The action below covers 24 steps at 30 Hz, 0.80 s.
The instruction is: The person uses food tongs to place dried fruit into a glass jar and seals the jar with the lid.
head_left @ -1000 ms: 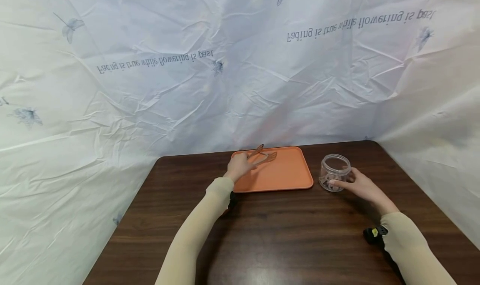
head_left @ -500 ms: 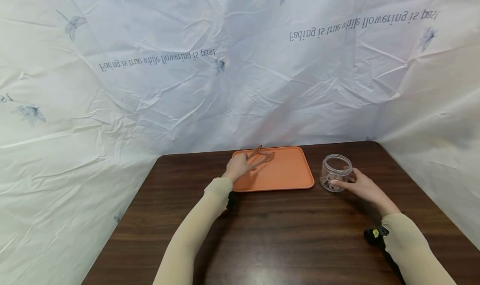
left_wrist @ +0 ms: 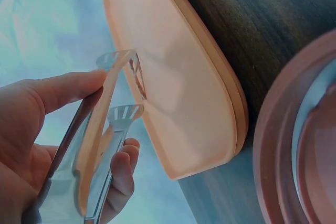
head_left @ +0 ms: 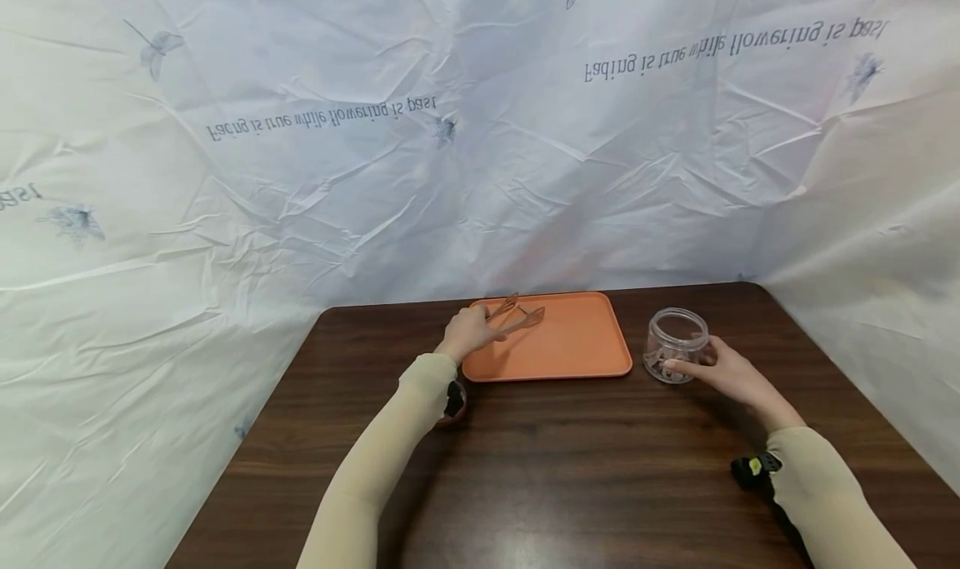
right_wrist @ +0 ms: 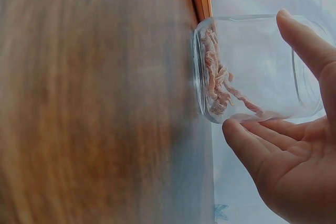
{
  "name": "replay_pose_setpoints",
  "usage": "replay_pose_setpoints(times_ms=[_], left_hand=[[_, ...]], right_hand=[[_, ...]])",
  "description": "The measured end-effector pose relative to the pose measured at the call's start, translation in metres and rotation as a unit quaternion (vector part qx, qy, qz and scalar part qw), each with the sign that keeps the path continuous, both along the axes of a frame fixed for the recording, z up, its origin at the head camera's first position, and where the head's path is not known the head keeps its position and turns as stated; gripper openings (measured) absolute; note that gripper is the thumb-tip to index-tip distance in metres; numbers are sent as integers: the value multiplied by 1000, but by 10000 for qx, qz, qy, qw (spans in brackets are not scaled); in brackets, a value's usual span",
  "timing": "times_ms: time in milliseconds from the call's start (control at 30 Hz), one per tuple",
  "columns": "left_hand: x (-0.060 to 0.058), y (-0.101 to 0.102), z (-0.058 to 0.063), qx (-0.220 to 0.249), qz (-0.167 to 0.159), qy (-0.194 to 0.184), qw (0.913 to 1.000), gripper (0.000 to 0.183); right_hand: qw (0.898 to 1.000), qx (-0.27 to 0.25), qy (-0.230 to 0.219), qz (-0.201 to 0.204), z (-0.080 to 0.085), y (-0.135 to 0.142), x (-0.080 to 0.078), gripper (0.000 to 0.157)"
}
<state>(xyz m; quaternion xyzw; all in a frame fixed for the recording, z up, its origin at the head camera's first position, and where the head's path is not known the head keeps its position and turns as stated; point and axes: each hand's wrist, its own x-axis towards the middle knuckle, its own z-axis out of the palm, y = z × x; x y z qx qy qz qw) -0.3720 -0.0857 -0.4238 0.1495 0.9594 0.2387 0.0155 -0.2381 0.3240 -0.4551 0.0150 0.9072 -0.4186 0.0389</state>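
Tongs (left_wrist: 93, 135) sit in the left hand (head_left: 465, 333), jar (right_wrist: 249, 61) in the right hand (head_left: 729, 374).

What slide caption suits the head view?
Left hand holds serving tongs over an orange tray while right hand grips a clear jar.

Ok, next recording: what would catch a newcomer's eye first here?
Probably the bright orange tray near the dark table's far edge, with the left hand gripping clear tongs above its left side. Next, right of the tray, the right hand holds a clear jar with stringy scraps at the bottom.
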Motion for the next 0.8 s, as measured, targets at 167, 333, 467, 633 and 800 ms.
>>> replay_pose_setpoints(times_ms=[167, 333, 467, 633, 800], left_hand=[[-2, 1, 1, 34, -51, -35, 10000, 49], [-4, 3, 2, 221, -127, -240, 9994, 38], [-6, 5, 1, 339, -190, -432, 9983, 32], [-7, 8, -4, 378, -223, -645, 9970, 28], [-8, 11, -7, 305, -227, -622, 9973, 26]], right_hand=[[10000, 29, -6, -20, 1, -1, 1, 103], [9999, 94, -55, -81, 2, -2, 1, 107], [9999, 101, -72, -89, 3, -3, 2, 107], [9998, 148, -63, -108, 3, -2, 2, 107], [9998, 126, -84, -108, 2, -1, 0, 108]])
